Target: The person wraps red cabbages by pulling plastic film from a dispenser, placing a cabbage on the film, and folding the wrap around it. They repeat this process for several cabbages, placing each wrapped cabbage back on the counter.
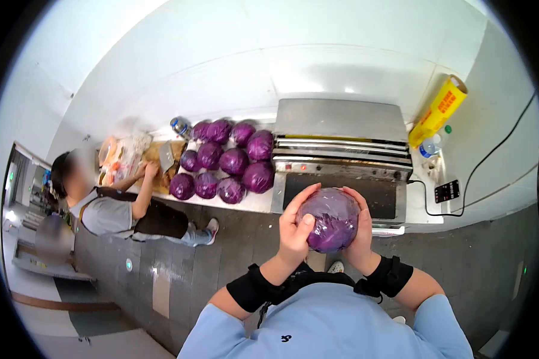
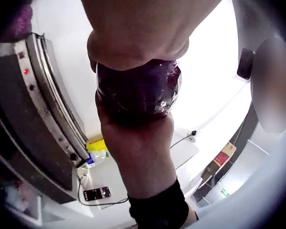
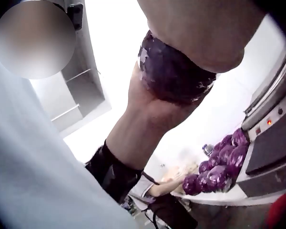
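Observation:
A purple cabbage (image 1: pixel 329 220) in shiny clear film is held up in front of the body, between both hands. My left hand (image 1: pixel 294 232) grips its left side, thumb lying across the front. From the right, my right hand (image 1: pixel 359 230) curls round the other side. Both wrist views show the wrapped cabbage (image 2: pixel 138 90) squeezed between the two palms. In the head view it overlaps the near edge of the wrapping machine (image 1: pixel 341 173), which has a dark flat plate and metal rollers behind.
Several wrapped purple cabbages (image 1: pixel 233 160) stand on the counter left of the machine. Farther left, another person (image 1: pixel 123 209) works at a cutting board with a cleaver (image 1: pixel 166 157). At right are a yellow film roll (image 1: pixel 438 112), a bottle (image 1: pixel 430 146), a phone (image 1: pixel 447 191) and a black cable (image 1: pixel 466 194).

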### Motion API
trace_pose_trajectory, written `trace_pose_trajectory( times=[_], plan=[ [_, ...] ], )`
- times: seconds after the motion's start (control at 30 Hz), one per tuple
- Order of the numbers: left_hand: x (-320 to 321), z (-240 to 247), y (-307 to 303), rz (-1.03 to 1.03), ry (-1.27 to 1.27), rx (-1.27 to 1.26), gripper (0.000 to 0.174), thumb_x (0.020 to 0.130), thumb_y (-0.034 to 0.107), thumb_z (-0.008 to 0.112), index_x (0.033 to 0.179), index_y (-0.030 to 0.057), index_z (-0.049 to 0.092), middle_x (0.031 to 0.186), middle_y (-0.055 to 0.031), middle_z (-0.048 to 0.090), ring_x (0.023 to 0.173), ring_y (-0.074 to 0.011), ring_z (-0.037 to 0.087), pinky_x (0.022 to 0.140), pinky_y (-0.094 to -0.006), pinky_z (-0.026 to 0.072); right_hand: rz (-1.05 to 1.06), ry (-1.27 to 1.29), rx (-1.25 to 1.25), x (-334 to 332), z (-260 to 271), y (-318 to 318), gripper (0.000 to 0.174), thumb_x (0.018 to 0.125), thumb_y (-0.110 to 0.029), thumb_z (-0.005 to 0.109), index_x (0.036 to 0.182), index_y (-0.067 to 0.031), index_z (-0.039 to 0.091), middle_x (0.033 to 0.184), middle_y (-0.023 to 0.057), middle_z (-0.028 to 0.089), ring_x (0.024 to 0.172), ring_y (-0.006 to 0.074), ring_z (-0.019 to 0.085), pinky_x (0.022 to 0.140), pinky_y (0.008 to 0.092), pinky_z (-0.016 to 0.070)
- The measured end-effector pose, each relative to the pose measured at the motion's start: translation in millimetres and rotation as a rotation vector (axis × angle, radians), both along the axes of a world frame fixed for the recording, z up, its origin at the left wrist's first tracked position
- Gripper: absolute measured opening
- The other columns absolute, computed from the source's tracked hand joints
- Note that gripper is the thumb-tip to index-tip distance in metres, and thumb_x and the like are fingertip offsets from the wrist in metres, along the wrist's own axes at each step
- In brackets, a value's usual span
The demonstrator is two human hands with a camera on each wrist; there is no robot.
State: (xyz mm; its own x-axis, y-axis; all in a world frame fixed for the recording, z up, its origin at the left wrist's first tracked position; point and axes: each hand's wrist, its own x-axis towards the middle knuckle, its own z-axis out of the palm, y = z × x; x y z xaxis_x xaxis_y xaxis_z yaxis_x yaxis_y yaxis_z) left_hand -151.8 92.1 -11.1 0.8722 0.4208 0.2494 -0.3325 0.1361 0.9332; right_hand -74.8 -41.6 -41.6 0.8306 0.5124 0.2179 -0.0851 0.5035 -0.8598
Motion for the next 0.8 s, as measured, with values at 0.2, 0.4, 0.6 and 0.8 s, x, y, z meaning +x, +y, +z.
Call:
trace_pose_trajectory(
  times=[0.2, 0.4, 0.6, 0.8],
  plan=[
    [-37, -35, 63, 0.112, 0.101, 0.079, 0.061, 0.097, 0.033, 0.064, 0.143, -0.0063, 0.055, 0.140, -0.0178, 0.061, 0.128, -0.0255, 0.059, 0.111, -0.0379, 0.0434, 0.440, -0.007, -0.262, -8, -9, 33, 0.128, 0.065, -0.027, 0.100, 0.163, -0.0093, 0.020, 0.151, 0.0143, 0.043, 0.142, 0.0255, 0.044, 0.119, 0.0406, 0.0358],
    [-49, -58, 126, -0.015, 0.109, -0.074, 0.074, 0.101, 0.048, 0.058, 0.154, -0.0014, 0.043, 0.149, -0.0171, 0.052, 0.136, -0.0261, 0.051, 0.116, -0.0387, 0.0378, 0.292, 0.085, -0.346, -27, -39, 98, 0.111, 0.065, -0.021, 0.099, 0.154, -0.0125, 0.034, 0.145, 0.0093, 0.049, 0.135, 0.0221, 0.049, 0.115, 0.0384, 0.0402],
    [-42, -86, 204, -0.256, 0.282, -0.126, 0.062, 0.109, 0.040, 0.047, 0.158, 0.0042, 0.036, 0.153, -0.0128, 0.046, 0.140, -0.0230, 0.045, 0.119, -0.0359, 0.0326, 0.212, 0.402, -0.133, -45, -51, 152, 0.123, 0.065, -0.030, 0.100, 0.161, -0.0155, 0.025, 0.151, 0.0075, 0.044, 0.139, 0.0240, 0.047, 0.118, 0.0402, 0.0385],
    [-28, -66, 221, -0.490, 0.245, -0.230, 0.068, 0.105, 0.044, 0.055, 0.156, 0.0035, 0.037, 0.150, -0.0111, 0.048, 0.136, -0.0203, 0.047, 0.115, -0.0337, 0.0362, 0.194, 0.617, -0.026, -54, -15, 163, 0.127, 0.069, -0.045, 0.095, 0.166, -0.0180, 0.017, 0.157, 0.0069, 0.041, 0.142, 0.0246, 0.046, 0.120, 0.0420, 0.0382]
  ],
)
